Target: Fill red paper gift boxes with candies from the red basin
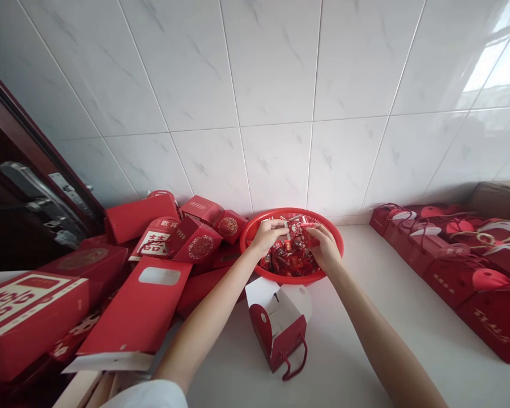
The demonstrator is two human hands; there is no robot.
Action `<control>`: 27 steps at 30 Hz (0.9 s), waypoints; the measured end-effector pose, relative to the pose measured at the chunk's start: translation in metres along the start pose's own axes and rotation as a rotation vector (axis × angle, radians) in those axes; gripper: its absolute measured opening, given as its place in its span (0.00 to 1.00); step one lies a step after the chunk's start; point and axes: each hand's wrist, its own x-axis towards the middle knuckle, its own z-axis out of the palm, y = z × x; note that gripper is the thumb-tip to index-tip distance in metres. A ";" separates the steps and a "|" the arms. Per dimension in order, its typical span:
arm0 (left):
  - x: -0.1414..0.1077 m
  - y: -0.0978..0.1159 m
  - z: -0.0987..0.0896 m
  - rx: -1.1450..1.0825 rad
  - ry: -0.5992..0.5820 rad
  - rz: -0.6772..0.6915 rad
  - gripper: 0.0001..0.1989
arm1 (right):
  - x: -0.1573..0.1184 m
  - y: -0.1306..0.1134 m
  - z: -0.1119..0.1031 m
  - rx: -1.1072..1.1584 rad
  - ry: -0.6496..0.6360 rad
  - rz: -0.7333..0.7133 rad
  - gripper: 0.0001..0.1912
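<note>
Pinching a red packet (pixel 296 229), the fingers of the left hand (pixel 268 236) and right hand (pixel 324 246) are holding it over the basket (pixel 295 277) at the wall edge of the desk (pixel 331 351) — likely light, slippery, crinkly; its edges are offering grip.

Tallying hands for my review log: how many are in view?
2: the left hand over the red basket's left part, the right hand over its right part.

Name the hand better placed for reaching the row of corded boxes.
Likely the right hand: it is over the right part of the red basket, nearer the corded boxes; the left hand is farther.
</note>
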 end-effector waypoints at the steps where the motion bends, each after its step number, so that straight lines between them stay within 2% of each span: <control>1: 0.000 0.000 0.000 -0.003 -0.035 0.002 0.09 | 0.001 0.000 0.000 -0.010 0.028 -0.007 0.13; 4: 0.000 -0.001 -0.001 0.020 -0.159 0.004 0.13 | 0.004 0.002 -0.003 -0.021 0.130 -0.044 0.13; 6: 0.002 -0.001 -0.002 0.129 -0.189 0.019 0.14 | 0.006 0.002 -0.004 0.005 0.209 -0.070 0.12; 10: 0.010 -0.002 -0.005 0.724 -0.166 0.106 0.14 | 0.009 0.003 -0.006 0.086 0.311 -0.072 0.11; 12: 0.017 -0.005 -0.007 0.901 -0.207 0.097 0.13 | 0.010 0.004 -0.006 0.113 0.324 -0.065 0.11; 15: 0.028 -0.010 -0.013 0.957 -0.242 0.034 0.13 | 0.012 0.005 -0.007 0.136 0.334 -0.068 0.12; 20: 0.043 -0.013 -0.021 1.016 -0.250 -0.033 0.21 | 0.014 0.007 -0.009 0.131 0.345 -0.056 0.13; 27: 0.032 -0.001 -0.024 1.180 -0.187 -0.103 0.19 | 0.014 0.008 -0.009 0.119 0.341 -0.045 0.14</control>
